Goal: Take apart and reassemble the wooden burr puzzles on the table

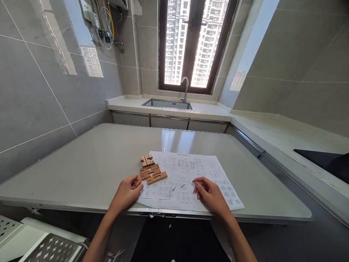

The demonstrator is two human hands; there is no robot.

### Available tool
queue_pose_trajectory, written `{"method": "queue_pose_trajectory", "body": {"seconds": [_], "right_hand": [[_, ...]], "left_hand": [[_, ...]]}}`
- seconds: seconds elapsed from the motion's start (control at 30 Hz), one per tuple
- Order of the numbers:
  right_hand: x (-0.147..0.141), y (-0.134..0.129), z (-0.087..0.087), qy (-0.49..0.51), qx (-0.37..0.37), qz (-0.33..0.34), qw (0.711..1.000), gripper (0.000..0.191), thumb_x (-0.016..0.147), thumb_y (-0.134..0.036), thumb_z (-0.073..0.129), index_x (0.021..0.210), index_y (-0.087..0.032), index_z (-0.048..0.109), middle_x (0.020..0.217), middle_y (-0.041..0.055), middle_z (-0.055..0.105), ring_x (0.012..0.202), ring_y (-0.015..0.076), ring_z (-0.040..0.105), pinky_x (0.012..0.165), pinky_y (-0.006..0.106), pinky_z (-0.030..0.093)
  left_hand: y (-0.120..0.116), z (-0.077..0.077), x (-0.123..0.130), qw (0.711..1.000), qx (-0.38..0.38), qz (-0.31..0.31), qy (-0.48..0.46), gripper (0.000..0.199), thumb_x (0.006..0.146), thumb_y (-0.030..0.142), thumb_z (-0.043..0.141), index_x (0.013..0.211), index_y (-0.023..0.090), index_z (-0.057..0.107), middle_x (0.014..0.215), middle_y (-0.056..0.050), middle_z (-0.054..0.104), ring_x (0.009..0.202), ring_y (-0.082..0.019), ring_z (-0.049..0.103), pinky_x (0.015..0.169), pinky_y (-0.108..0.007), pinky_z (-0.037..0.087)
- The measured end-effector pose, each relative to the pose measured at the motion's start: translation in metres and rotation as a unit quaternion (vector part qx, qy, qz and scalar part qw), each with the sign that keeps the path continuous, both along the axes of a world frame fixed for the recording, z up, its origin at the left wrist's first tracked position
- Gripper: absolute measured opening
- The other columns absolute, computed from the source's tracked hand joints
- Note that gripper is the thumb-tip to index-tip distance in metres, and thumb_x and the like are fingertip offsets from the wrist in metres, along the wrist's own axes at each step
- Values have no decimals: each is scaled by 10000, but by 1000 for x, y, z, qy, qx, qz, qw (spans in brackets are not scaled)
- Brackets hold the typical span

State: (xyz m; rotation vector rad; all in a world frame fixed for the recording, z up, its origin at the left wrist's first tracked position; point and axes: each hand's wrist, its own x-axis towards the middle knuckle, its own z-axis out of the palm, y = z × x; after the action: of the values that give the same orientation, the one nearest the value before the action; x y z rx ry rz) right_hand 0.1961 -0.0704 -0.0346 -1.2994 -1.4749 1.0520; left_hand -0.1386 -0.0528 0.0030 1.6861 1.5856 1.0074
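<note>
My left hand (127,191) rests at the sheet's left edge, its fingers curled in, with nothing visible in them. Just beyond it lie notched wooden puzzle pieces: a lower slotted bar (157,177), more slotted bars (149,168) behind it, and a group of short notched blocks (147,160) at the back. Over the right part of the printed paper sheet (203,209) is my right hand (208,193), loosely bent, thumb and forefinger apart, holding nothing I can see. Rows of small line diagrams cover the sheet. Two small dark marks or bits between the hands are too small to name.
The sheet lies on a pale folding table (81,163) with a metal latch (156,214) at its front edge. A counter with a sink (167,103) and faucet (185,89) stands behind, below a window. Another counter (286,127) runs along the right. White perforated items (51,249) stand lower left.
</note>
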Motion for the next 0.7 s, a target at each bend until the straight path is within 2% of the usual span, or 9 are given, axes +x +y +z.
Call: {"method": "queue_pose_trajectory", "body": {"seconds": [0.53,0.7], "right_hand": [[-1,-2,3,-3,1,1,1000,438,957,-633,589,1033,-214,691,791,35,696,621,166,598,644,312,460],[-1,-2,2,-4,3,-1,1000,414,965,-613,590,1029,-216,687,783,24,693,615,158,593,635,301,450]], "left_hand": [[2,-4,-3,1000,8,-5,21,255,701,312,533,626,227,305,618,64,292,590,-116,274,560,-248,235],[1,-5,-3,999,38,10,27,299,792,364,545,647,226,322,635,58,322,601,-120,324,575,-247,284]]}}
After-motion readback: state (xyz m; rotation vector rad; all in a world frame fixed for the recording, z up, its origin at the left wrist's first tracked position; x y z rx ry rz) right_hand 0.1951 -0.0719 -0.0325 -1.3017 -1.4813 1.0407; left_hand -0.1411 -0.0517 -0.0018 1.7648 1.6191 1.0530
